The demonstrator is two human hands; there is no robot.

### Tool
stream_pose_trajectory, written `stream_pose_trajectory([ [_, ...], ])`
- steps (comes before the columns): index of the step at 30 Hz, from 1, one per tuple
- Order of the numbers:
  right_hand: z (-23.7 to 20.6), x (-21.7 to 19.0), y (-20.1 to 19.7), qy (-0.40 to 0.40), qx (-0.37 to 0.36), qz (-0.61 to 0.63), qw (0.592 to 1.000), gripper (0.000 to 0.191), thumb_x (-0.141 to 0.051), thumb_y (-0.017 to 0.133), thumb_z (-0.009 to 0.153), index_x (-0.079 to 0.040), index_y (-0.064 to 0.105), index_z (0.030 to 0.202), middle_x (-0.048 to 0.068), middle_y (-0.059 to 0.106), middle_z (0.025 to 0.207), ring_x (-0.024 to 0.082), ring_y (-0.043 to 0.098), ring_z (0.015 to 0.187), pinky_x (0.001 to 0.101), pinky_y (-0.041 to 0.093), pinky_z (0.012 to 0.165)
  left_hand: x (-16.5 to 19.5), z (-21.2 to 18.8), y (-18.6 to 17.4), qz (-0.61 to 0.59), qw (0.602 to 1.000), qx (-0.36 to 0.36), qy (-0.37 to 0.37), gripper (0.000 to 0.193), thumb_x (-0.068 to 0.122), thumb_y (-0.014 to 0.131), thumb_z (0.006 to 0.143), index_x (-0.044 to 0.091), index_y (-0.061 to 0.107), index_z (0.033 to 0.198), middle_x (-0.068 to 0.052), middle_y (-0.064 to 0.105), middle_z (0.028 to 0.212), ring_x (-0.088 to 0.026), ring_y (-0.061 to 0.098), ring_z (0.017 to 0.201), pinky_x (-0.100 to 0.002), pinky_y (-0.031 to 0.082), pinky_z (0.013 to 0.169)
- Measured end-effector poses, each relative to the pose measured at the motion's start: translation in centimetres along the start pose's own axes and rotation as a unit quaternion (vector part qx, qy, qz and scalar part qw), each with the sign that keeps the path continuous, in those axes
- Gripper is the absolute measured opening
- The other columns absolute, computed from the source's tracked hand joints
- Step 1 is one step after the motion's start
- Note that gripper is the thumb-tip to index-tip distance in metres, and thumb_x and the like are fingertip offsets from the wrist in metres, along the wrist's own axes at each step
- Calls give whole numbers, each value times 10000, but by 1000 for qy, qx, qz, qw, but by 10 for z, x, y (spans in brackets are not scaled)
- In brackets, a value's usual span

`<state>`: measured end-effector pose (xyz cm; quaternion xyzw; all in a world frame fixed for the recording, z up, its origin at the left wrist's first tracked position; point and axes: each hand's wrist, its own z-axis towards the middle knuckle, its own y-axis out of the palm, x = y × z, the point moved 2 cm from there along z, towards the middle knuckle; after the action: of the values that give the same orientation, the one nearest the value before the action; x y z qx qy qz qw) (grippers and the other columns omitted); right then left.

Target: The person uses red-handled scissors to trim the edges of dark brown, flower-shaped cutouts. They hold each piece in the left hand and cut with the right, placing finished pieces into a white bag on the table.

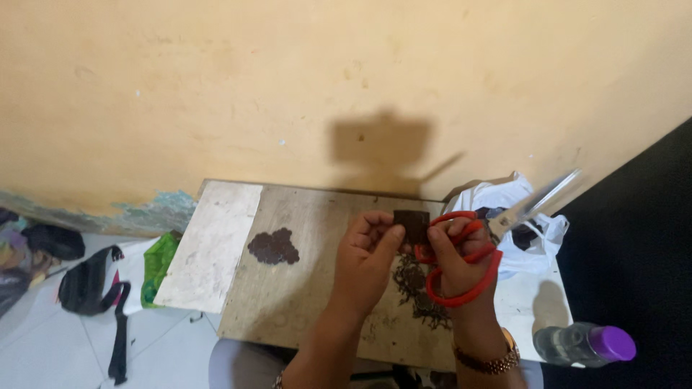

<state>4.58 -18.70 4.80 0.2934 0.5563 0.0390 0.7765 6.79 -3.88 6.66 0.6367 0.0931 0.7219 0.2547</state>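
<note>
My left hand pinches a small dark brown square piece between thumb and fingers, held above a wooden board. My right hand grips red-handled scissors, fingers through the loops; the metal blades point up and to the right, away from the piece. The two hands touch near the piece. A pile of small dark round cut pieces lies on the board to the left. Dark scraps are strewn on the board below my hands.
A white plastic bag with dark contents sits at the board's right. A clear bottle with a purple cap lies at lower right. A yellow wall is behind. A black bag and a green bag lie on the tiled floor, left.
</note>
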Motion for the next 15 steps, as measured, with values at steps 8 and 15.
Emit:
stream_pose_trajectory([
  [8, -21, 0, -6, 20, -69, -24, 997, 184, -184, 527, 1040, -22, 606, 1080, 124, 713, 1018, 154, 635, 872, 295, 543, 794, -2, -4, -6, 14, 999, 34, 11, 152, 16, 631, 988, 33, 606, 1138, -101, 734, 1028, -137, 712, 890, -250, 541, 724],
  [15, -31, -3, -18, 77, -59, 88, 991, 117, -151, 552, 1067, -38, 552, 1099, 103, 650, 1031, 128, 585, 821, 254, 466, 712, 30, -19, -2, 353, 914, -30, 196, 95, 4, 642, 982, 74, 690, 1023, -126, 733, 1290, -152, 764, 1037, -263, 649, 837],
])
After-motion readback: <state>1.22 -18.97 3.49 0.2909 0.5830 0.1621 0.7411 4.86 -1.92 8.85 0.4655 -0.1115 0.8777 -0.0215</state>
